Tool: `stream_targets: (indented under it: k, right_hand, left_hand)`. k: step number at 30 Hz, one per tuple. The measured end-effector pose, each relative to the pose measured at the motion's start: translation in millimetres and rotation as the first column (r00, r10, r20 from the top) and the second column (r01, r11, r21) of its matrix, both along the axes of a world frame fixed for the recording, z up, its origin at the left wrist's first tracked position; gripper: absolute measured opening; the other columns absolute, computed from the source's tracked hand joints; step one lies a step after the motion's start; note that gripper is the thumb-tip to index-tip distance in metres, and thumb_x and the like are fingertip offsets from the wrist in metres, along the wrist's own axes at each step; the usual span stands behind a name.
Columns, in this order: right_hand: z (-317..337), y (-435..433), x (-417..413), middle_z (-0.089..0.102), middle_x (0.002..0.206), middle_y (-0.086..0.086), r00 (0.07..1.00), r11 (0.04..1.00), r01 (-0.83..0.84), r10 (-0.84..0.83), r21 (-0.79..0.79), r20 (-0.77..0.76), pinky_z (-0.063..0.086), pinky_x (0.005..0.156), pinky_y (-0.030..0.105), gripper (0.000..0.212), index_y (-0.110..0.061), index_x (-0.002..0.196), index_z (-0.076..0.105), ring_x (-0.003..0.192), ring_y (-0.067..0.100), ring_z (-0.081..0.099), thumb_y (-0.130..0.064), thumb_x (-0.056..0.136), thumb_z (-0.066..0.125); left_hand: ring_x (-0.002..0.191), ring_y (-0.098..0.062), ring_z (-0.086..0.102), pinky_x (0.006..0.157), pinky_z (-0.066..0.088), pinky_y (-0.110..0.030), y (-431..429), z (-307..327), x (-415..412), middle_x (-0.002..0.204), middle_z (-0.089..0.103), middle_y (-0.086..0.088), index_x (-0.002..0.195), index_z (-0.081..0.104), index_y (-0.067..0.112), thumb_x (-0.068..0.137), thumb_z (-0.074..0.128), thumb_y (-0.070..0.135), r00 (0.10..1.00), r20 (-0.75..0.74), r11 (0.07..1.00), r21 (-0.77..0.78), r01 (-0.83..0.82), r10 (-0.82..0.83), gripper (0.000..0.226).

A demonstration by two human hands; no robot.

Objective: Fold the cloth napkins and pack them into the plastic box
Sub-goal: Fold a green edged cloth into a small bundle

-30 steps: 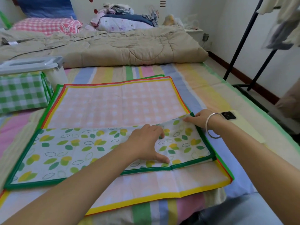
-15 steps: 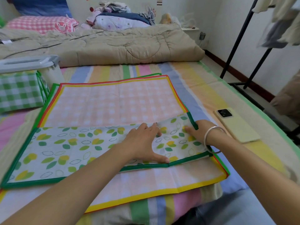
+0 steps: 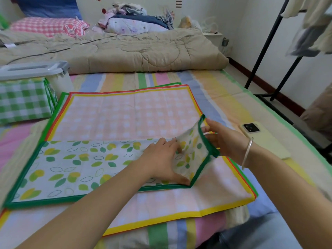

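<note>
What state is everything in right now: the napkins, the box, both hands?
leaf-print napkin: folded to a strip, right end held up.
pink check napkin: spread flat underneath.
green check napkin: folded, lying outside the box.
plastic box: lid on top.
phone: camera side up on the bed.
left hand: pressing flat on the leaf-print napkin.
right hand: pinching its green-edged end.

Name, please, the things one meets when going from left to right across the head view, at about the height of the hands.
Green checked napkin → leaf-print napkin → left hand → right hand → phone → black rack.
</note>
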State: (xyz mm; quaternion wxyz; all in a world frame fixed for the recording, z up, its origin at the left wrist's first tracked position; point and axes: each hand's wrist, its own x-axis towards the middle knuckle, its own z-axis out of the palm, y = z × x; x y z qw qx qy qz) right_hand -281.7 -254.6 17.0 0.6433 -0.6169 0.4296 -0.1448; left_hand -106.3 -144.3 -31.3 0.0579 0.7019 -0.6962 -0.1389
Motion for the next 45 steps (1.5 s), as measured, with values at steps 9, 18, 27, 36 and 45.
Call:
stream_targets:
  k: [9, 18, 27, 36, 45]
  right_hand:
    - [-46.5, 47.7, 51.0, 0.040, 0.141, -0.011, 0.994, 0.926, -0.050, 0.083, -0.374, 0.073, 0.031, 0.111, 0.026, 0.063, -0.026, 0.145, 0.034, 0.132, 0.008, 0.037, -0.061, 0.093, 0.035]
    - [-73.6, 75.9, 89.9, -0.015, 0.162, -0.001, 0.766, 0.574, -0.570, 0.114, -0.588, -0.632, -0.009, 0.120, 0.032, 0.060, -0.023, 0.156, -0.001, 0.148, 0.012, -0.016, -0.046, 0.104, 0.019]
    - [-82.6, 78.9, 94.3, -0.017, 0.162, -0.002, 0.658, 0.534, -0.650, 0.039, -0.541, -0.752, -0.011, 0.120, 0.035, 0.067, -0.024, 0.156, -0.003, 0.148, 0.012, -0.019, -0.057, 0.099, 0.011]
    - [-81.9, 80.4, 96.7, -0.018, 0.162, -0.002, 0.645, 0.546, -0.644, 0.011, -0.536, -0.764, -0.010, 0.121, 0.036, 0.067, -0.024, 0.156, -0.004, 0.147, 0.013, -0.020, -0.056, 0.100, 0.013]
    - [-81.2, 81.6, 97.9, -0.018, 0.162, -0.001, 0.633, 0.539, -0.650, -0.004, -0.535, -0.774, -0.009, 0.121, 0.037, 0.067, -0.023, 0.156, -0.005, 0.147, 0.013, -0.021, -0.056, 0.100, 0.013]
  left_hand:
    - [0.116, -0.013, 0.061, 0.096, 0.050, -0.025, 24.2, -39.0, 30.2, 0.126, 0.064, 0.003, 0.133, 0.056, 0.025, 0.098, 0.060, 0.018, 0.613, -0.779, 0.947, -0.085, -0.309, 0.130, 0.036]
    - [0.121, -0.020, 0.061, 0.108, 0.045, -0.041, 29.6, -24.7, 41.5, 0.135, 0.062, -0.004, 0.134, 0.057, 0.020, 0.106, 0.045, 0.026, -0.318, -0.936, 0.693, 0.332, -0.641, 0.154, 0.031]
    - [0.096, -0.005, 0.063, 0.084, 0.052, -0.025, 76.6, -35.8, 57.9, 0.109, 0.066, 0.010, 0.118, 0.061, 0.022, 0.100, 0.050, 0.007, 0.636, -0.644, 0.647, -0.276, -0.711, 0.425, 0.027]
    - [0.092, -0.014, 0.056, 0.078, 0.047, -0.033, 80.8, -33.1, 40.8, 0.075, 0.062, 0.015, 0.121, 0.058, 0.020, 0.092, 0.066, 0.028, 0.731, -0.460, 0.650, -0.356, -0.672, 0.503, 0.031]
    - [0.083, -0.003, 0.066, 0.083, 0.053, -0.031, 85.6, -25.6, 39.5, 0.072, 0.070, 0.016, 0.123, 0.058, 0.021, 0.080, 0.081, 0.036, 0.650, -0.553, 0.644, -0.244, -0.725, 0.522, 0.050]
